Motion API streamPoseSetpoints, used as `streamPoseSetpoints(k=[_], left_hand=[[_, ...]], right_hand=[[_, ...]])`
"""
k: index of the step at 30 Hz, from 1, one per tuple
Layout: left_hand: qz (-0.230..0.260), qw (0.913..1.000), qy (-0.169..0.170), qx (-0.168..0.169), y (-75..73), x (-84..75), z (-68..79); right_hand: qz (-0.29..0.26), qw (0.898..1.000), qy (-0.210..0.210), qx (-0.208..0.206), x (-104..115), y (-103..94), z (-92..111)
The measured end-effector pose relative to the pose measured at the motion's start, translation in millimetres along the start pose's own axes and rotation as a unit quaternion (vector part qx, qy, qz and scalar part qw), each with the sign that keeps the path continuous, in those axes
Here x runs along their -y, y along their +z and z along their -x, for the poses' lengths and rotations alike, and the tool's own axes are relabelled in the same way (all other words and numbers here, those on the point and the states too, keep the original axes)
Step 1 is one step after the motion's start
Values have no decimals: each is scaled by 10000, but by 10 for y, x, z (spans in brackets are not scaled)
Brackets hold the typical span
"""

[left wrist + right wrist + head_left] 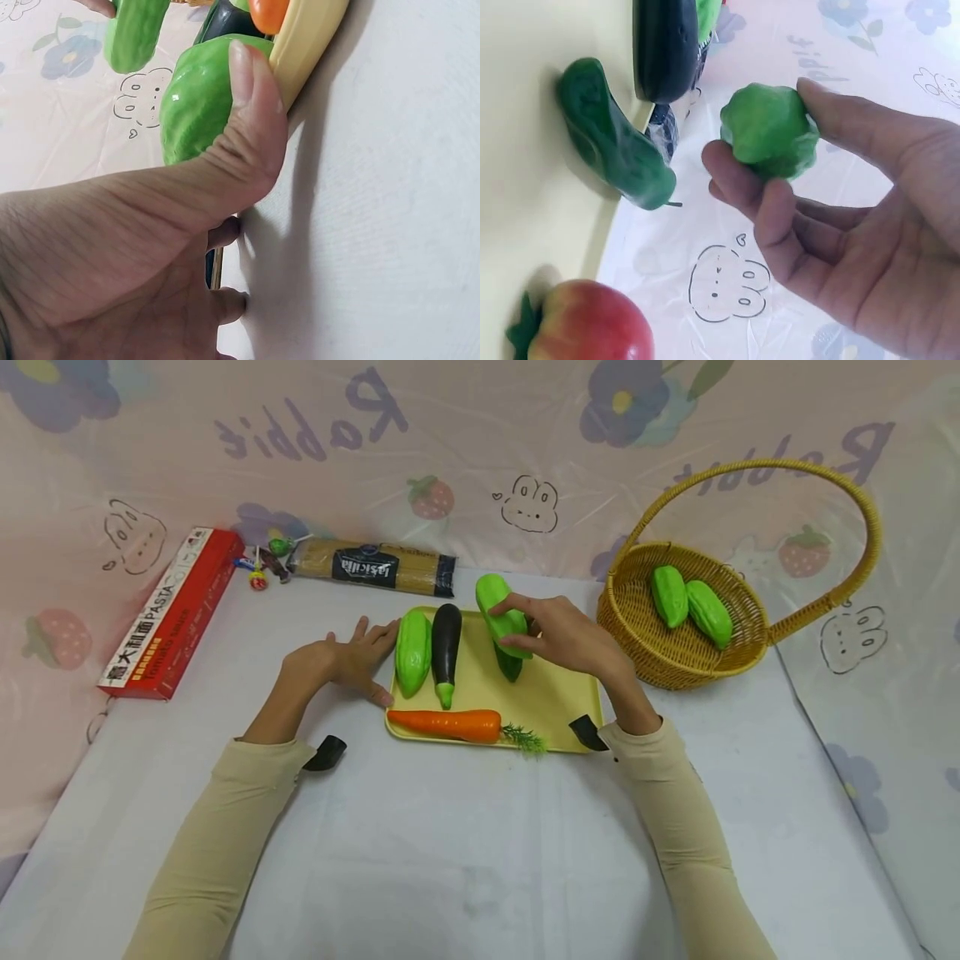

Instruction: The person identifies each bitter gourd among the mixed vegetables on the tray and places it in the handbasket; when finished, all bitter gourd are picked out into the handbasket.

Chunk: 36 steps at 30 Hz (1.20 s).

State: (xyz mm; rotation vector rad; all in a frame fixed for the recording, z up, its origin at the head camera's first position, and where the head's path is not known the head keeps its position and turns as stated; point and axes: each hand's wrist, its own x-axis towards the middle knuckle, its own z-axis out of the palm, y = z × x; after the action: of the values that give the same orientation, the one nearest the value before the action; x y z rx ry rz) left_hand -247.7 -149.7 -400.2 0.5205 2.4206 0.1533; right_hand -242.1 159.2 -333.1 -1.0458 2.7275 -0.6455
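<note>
My right hand [558, 628] pinches a bright green, ridged bitter melon [492, 595] between thumb and fingers, held up over the yellow tray [555, 697]. Below it on the tray lies a dark green pepper [611, 135]. A red and yellow round fruit [592, 326] shows in the right wrist view; my right hand hides it from the head view. My left hand [347, 660] rests with spread fingers on the table, its thumb at the tray's left edge. Close by on the tray are another bitter melon [413, 653], an eggplant [447, 647] and a carrot [450, 725] along the front.
A wicker basket [622, 652] with a tall handle stands at the right, two green bitter melons [670, 597] inside. At the back left are a red pasta box [172, 618], several wrapped lollipops [258, 578] and a pasta packet [375, 566], before a printed backdrop.
</note>
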Motion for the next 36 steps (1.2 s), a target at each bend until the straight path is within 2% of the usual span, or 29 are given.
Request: streamPoseSetpoints(k=[7, 10, 13, 17, 21, 24, 27, 31, 36], left_hand=[[37, 10000, -11, -11, -8, -13, 7], [31, 10000, -20, -11, 2, -6, 3], [42, 10000, -48, -17, 12, -5, -1], [41, 9999, -94, 38, 22, 0, -3], [131, 9999, -72, 65, 35, 8, -2], [198, 9998, -43, 24, 39, 11, 1], [156, 9999, -39, 23, 35, 5, 7], [127, 9999, 35, -27, 36, 5, 6], [95, 9999, 39, -59, 40, -2, -11]], right_hand=[[-362, 9992, 121, -121, -76, -124, 77], [-432, 9974, 207, -529, -153, -246, 167], [-216, 9936, 376, -1044, -257, -380, 272], [-94, 9850, 954, -1436, -396, -550, 433], [-194, 9774, 1646, -1315, -530, -712, 656], [-122, 9758, 1912, -1054, -636, -807, 823], [215, 9734, 2104, -879, -750, -871, 950], [565, 9650, 2429, -813, -936, -869, 975], [516, 9564, 2763, -794, -1243, -714, 845]])
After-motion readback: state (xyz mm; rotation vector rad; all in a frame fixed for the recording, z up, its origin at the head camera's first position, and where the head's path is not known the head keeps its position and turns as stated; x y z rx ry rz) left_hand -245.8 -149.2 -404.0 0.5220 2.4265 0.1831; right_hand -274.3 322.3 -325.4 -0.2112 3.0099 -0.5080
